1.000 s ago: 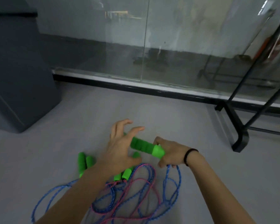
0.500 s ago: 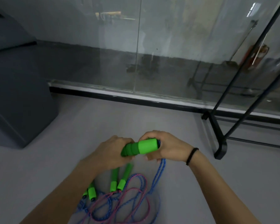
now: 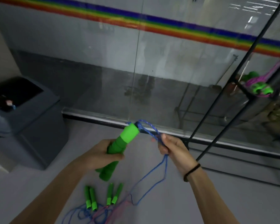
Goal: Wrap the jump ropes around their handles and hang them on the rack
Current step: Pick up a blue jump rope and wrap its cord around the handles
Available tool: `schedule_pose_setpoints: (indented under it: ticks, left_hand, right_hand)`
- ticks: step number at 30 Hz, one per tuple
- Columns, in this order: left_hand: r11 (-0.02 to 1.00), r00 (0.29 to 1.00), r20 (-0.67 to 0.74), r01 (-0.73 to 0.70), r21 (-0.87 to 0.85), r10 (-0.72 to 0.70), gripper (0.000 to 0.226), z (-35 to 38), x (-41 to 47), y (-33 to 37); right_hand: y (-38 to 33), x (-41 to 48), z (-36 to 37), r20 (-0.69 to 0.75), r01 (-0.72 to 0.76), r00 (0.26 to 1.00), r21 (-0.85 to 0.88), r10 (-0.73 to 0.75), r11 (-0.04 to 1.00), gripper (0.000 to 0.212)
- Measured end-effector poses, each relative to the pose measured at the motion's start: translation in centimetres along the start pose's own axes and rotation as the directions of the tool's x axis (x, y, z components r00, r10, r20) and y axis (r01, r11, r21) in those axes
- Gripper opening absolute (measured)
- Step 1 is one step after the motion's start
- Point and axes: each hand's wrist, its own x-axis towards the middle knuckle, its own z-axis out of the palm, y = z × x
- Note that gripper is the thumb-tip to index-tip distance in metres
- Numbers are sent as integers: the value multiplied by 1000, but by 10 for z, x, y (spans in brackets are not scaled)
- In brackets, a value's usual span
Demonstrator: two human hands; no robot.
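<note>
Wrapping is just starting: at frame centre the left hand clamps the paired green handles, while the right hand pinches the blue rope beside their top. Next, I judge, coil it round; the rack waits upper right.

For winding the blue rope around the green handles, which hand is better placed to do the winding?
The right hand, probably. It already pinches the blue rope close to the top of the green handles. The left hand is closed around the handles in a full grip, so it can steady them.
</note>
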Motion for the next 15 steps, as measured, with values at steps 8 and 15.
schedule_pose_setpoints:
  ticks: [8, 15]
  left_hand:
    - [920, 1000, 12, -6, -391, 12, 20, -19, -52, 125]
    - [952, 960, -219, -110, 285, 177, 27, -18, -46, 148]
  right_hand:
    - [-84, -14, 45, -196, -14, 973, -586, -125, 810, 30]
    - [-158, -61, 90, 241, 233, 967, -967, 76, 104, 24]
